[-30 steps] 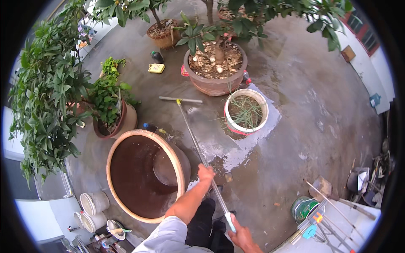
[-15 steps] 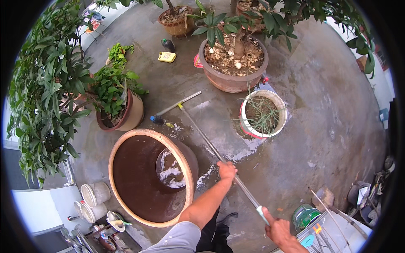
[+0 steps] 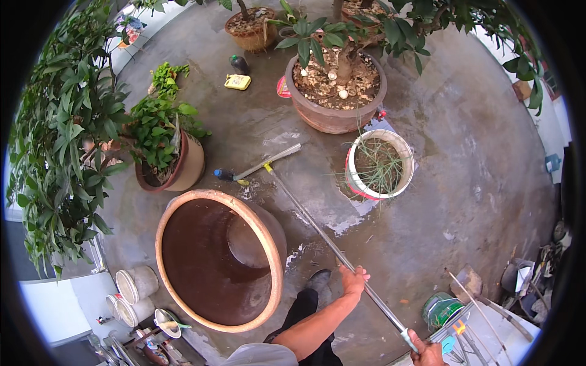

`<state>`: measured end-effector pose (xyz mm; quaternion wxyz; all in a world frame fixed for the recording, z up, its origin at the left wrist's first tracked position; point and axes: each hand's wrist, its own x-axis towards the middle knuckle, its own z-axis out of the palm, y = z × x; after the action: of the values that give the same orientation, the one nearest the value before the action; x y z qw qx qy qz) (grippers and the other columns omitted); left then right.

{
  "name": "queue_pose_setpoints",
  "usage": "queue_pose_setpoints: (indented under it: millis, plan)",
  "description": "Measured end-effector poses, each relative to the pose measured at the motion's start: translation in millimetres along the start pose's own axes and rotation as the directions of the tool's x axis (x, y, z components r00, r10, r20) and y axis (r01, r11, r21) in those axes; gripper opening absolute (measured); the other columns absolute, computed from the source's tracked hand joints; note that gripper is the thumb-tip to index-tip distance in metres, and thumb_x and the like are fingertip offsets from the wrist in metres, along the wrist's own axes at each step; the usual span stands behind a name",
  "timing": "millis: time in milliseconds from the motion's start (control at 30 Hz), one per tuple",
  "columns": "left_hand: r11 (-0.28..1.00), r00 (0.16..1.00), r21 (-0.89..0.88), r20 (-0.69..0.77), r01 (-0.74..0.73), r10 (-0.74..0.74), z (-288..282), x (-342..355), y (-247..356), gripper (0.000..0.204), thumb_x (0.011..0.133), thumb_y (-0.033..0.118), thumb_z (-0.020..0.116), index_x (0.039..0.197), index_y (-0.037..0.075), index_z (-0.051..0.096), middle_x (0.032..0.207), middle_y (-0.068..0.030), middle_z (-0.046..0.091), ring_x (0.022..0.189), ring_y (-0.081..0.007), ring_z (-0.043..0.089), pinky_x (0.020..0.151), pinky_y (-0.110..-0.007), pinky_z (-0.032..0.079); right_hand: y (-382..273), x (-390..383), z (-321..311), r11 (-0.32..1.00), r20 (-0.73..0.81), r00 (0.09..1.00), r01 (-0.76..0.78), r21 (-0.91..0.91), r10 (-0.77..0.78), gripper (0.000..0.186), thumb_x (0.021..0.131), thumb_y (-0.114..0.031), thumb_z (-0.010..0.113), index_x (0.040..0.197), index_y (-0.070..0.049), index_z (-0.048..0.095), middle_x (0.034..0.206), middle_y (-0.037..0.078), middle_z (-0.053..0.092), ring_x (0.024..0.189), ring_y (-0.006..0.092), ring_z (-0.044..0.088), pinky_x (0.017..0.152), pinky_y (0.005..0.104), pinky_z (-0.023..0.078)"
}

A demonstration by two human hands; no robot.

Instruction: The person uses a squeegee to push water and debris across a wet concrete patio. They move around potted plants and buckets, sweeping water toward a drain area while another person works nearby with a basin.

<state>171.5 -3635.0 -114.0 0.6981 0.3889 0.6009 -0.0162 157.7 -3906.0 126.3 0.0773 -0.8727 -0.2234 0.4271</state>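
Observation:
My left hand is wrapped around the middle of a floor squeegee's metal pole. Lower right, my right hand grips the pale handle end. The pole slants away to the left, up to a yellow joint and the squeegee head, which lies on the wet floor. At the head's left end is a dark bottle with a blue cap, touching it or almost so. Left of the pole, a big brown glazed vat lies tilted with its wide mouth towards me.
Right of the squeegee head stands a white pot with thin grassy leaves, with a large potted tree behind. Leafy pots line the left. A yellow jug lies farther off. Buckets sit lower left; a green bucket lower right.
Both hands have moved right and towards me with the pole. The squeegee head has come slightly nearer and to the right. One of my feet now shows farther forward beside the vat.

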Motion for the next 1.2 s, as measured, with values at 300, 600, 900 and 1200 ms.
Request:
queue_pose_setpoints:
  millis: [300,600,900,1200]
  plan:
    - [0.995,0.997,-0.079,0.061,0.056,-0.051,29,-7,-22,0.03,0.094,0.01,0.054,0.106,0.002,0.027,0.082,-0.016,0.063,0.062,-0.0242,0.068,0.055,-0.034,0.056,46,8,-22,0.994,0.001,0.999,0.047,-0.102,-0.047,0.073,0.077,0.002,0.056,0.142,-0.028,0.044,0.07,0.021,0.058,0.059,0.0393,0.056,0.054,0.0493,0.042]
    - [0.991,0.992,-0.107,-0.092,0.077,-0.087,3,4,-28,0.029,0.095,0.01,0.052,0.107,0.002,0.027,0.081,-0.0175,0.062,0.061,-0.0261,0.068,0.055,-0.036,0.056,80,40,-7,0.938,0.057,0.972,0.233,-0.258,-0.226,0.074,0.069,-0.014,0.068,0.138,-0.028,0.046,0.068,0.012,0.061,0.056,0.0338,0.059,0.054,0.0468,0.048]
    - [0.996,0.98,-0.014,-0.175,0.092,-0.093,-60,72,-7,0.032,0.096,0.011,0.052,0.115,0.001,0.027,0.08,-0.0147,0.063,0.059,-0.0229,0.068,0.05,-0.033,0.054,17,100,53,0.947,-0.02,0.948,0.316,-0.058,-0.317,0.077,0.069,-0.012,0.07,0.139,-0.034,0.046,0.067,0.01,0.06,0.059,0.0323,0.059,0.056,0.0438,0.05]
    - [0.998,0.975,0.049,-0.218,0.042,-0.031,-93,103,-15,0.036,0.095,0.009,0.052,0.122,0.001,0.029,0.079,-0.0136,0.064,0.056,-0.0202,0.067,0.044,-0.029,0.052,-28,102,80,0.995,0.051,0.994,0.101,0.007,-0.101,0.02,0.078,-0.019,0.062,0.096,-0.01,0.062,0.067,0.02,0.063,0.059,0.04,0.062,0.056,0.0512,0.05]
